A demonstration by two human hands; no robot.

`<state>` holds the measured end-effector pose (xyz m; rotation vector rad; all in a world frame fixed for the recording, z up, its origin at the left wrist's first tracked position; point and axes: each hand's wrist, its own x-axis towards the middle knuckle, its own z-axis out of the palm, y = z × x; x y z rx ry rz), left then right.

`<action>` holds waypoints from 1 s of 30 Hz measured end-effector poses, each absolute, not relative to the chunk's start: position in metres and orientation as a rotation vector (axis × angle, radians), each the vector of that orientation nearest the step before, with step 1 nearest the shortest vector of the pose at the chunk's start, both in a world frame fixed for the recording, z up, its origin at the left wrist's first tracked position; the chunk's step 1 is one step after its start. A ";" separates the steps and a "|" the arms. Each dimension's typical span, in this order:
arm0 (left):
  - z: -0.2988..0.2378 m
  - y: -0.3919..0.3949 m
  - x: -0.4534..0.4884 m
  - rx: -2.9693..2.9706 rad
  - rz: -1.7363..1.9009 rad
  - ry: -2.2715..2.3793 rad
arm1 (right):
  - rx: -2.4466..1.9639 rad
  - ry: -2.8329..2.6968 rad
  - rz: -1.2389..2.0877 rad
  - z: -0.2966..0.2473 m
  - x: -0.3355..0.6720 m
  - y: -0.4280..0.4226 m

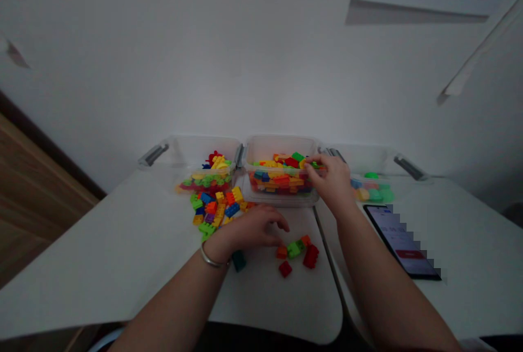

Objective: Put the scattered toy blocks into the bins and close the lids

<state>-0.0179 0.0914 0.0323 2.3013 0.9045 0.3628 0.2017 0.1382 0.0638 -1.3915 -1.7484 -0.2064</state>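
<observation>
Reaching your right hand [330,182] over the near rim of the clear plastic bin [281,145] at the middle of the far edge of the white desk [122,270], you have it half-closed, with the fingers [314,161] curved down onto the heap of multicoloured plastic building bricks [278,180] inside. You can't tell from this view whether they have hold of a brick.

Your left hand [255,226] rests on the desk, loosely curled and holding nothing that shows. Its fingertips sit just beside a small group of loose orange, green and red plastic bricks [296,254] near the desk's front edge. A dark teal plastic brick [239,260] lies just below that wrist, which wears a silver bangle [212,258].

To the left, a loose pile of yellow, blue, orange and green plastic bricks [216,210] spreads in front of a second clear plastic bin [196,150] with grey latches, which holds more bricks. A third clear plastic bin [363,158] stands at the far right edge, and a black smartphone [400,243] lies lit on the desk's right side, partly blurred out.
</observation>
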 end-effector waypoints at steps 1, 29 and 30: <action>0.032 0.091 -0.018 2.326 0.342 0.901 | -1.400 -1.762 -0.206 0.064 0.202 0.139; 0.035 0.098 -0.019 1.428 0.994 0.983 | -0.976 -2.050 -0.011 0.091 0.184 0.106; 0.035 0.098 -0.018 1.380 1.009 0.991 | -0.964 -2.106 0.044 0.091 0.183 0.104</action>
